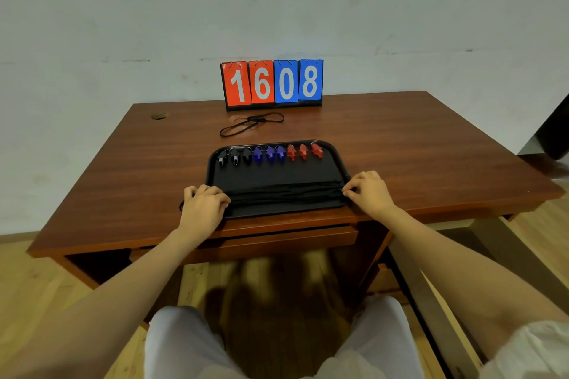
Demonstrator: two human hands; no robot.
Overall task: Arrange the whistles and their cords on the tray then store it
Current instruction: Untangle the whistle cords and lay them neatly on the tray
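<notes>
Black on black: the cords (pixel 286 191) lie as one straight bundle across the near strip of the tray (pixel 277 172), and I hold them at both ends. My left grip (pixel 203 203) curls over the left end at the tray's edge, and my right grip (pixel 371 191) pinches the right end at the rim. I reckon that tension keeps the strands flat and parallel instead of tangling. They're thin, soft, matte line, hard to tell from the tray's dull plastic floor.

Along the far rim the whistles sit in a tidy row, sorted by colour: three black whistles (pixel 235 157), three blue whistles (pixel 270 154), three red whistles (pixel 303 151). All are glossy moulded plastic with small metal rings.

The tray sits at the near edge of the worktop (pixel 415 144), smooth reddish wood-grain. One loose cord (pixel 249 124) lies looped beyond the tray, not yet gathered, just before the flip scoreboard (pixel 272 83), whose red and blue cards read 1608.
</notes>
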